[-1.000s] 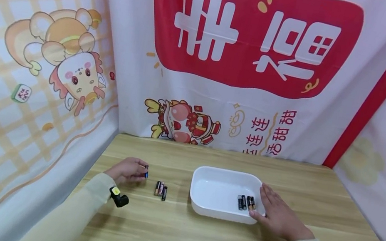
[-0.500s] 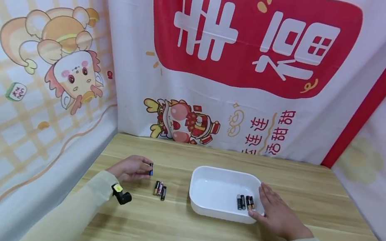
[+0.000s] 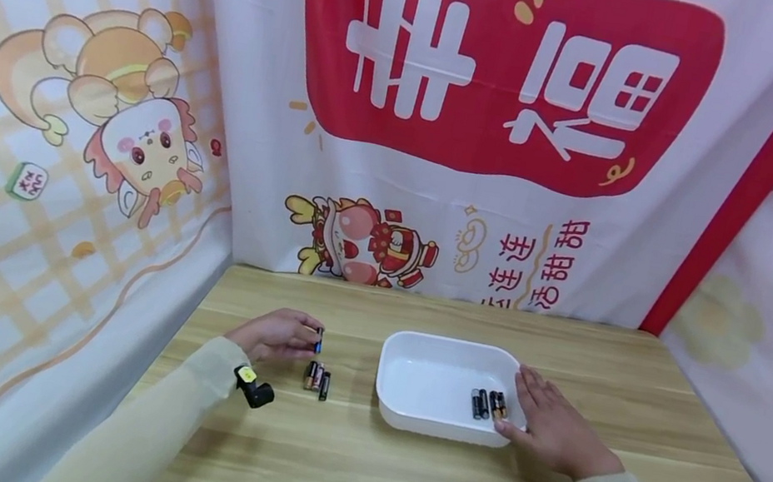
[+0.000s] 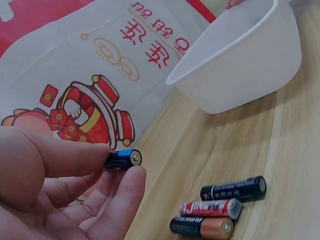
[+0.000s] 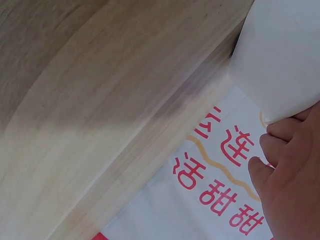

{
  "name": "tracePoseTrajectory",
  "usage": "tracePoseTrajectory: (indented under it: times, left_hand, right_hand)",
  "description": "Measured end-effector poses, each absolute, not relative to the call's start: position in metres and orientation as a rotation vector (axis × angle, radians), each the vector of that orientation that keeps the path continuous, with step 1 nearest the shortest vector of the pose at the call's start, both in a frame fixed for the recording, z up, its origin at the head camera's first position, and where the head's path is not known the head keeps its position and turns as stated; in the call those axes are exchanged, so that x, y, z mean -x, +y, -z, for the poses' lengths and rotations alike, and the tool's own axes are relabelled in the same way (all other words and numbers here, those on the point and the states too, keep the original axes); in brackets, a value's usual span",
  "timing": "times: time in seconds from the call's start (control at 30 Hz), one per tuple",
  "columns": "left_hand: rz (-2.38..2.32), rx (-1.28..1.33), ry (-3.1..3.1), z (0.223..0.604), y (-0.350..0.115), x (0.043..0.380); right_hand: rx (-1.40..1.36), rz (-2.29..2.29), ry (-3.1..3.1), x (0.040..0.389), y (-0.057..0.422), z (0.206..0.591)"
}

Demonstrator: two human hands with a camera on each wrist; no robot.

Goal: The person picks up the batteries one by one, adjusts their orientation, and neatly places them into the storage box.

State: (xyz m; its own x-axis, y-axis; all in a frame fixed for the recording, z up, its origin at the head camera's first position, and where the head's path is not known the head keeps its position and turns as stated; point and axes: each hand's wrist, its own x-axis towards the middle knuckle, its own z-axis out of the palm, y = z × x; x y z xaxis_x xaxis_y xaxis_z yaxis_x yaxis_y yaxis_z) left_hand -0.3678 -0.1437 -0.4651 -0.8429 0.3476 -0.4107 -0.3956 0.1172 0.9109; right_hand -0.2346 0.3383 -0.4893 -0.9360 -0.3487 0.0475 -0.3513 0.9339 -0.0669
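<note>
Between thumb and fingertips, my left hand (image 3: 279, 334) pinches a blue and black battery (image 4: 123, 158) above the table. Just in front of that hand, three batteries lie side by side: a black one (image 4: 233, 189), a red and silver one (image 4: 210, 208) and a black and copper one (image 4: 201, 227). My right hand (image 3: 557, 428) holds the right rim of a white plastic box (image 3: 436, 428), thumb at the near corner and fingers over the side. Inside the box, several batteries (image 3: 480, 404) lie at the right end, close to the thumb.
Everything stands on a wood-grain table (image 3: 349, 479). Printed cloths hang behind it (image 3: 492, 148) and along the left side (image 3: 78, 226). A small black camera (image 3: 254, 389) is strapped to the left wrist.
My left hand has moved to the right with the blue and black battery, now just beyond the three loose ones. The right hand and the box have kept their places.
</note>
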Motion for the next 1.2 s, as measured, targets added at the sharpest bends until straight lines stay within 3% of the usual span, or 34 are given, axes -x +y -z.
tracePoseTrajectory:
  times: [1.2]
  left_hand:
    - [-1.686, -0.202, 1.780, 0.435, -0.039, 0.361]
  right_hand:
    - [-0.666, 0.094, -3.003, 0.234, 0.336, 0.477]
